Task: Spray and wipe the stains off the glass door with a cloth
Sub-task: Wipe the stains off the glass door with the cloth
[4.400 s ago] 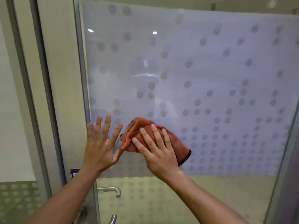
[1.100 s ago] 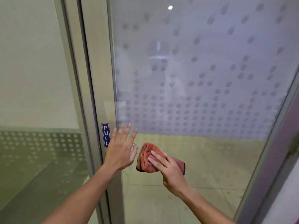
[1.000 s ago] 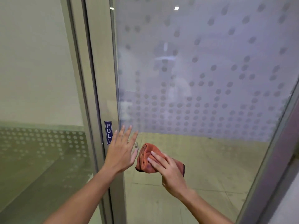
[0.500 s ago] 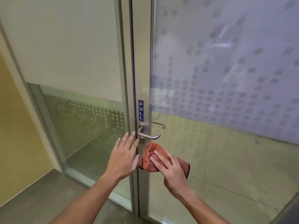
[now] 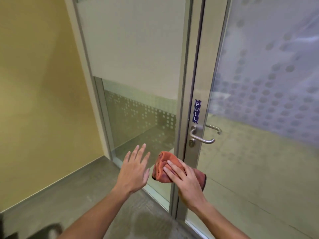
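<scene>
Glass door (image 5: 259,152) with metal frame (image 5: 183,118); right hand (image 5: 187,182) pressing orange cloth (image 5: 161,167), left hand (image 5: 133,169) open, fingers spread

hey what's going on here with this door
A person is wiping down a glass door. Their right hand presses a folded orange cloth flat against the door's metal frame, below the lever handle and the PULL sign. The left hand is open and empty, fingers spread, beside the cloth. No spray bottle is in view.
</scene>
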Action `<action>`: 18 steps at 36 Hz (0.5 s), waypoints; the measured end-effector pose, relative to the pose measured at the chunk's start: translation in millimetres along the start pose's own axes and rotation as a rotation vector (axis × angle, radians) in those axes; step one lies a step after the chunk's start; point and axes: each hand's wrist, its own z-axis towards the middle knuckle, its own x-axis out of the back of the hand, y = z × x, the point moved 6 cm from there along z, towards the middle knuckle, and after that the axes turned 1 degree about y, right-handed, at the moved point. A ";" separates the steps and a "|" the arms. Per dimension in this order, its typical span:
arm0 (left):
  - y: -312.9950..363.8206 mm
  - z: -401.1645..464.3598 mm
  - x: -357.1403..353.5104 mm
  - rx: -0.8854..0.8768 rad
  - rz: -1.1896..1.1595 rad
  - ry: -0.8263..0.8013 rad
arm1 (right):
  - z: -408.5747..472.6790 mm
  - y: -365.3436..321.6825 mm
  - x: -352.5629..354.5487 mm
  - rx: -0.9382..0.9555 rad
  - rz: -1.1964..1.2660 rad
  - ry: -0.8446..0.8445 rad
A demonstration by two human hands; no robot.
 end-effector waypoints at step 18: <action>-145.6 -113.5 10.4 0.531 -1.213 -0.121 | 56.3 -176.7 -85.9 0.297 0.062 -0.040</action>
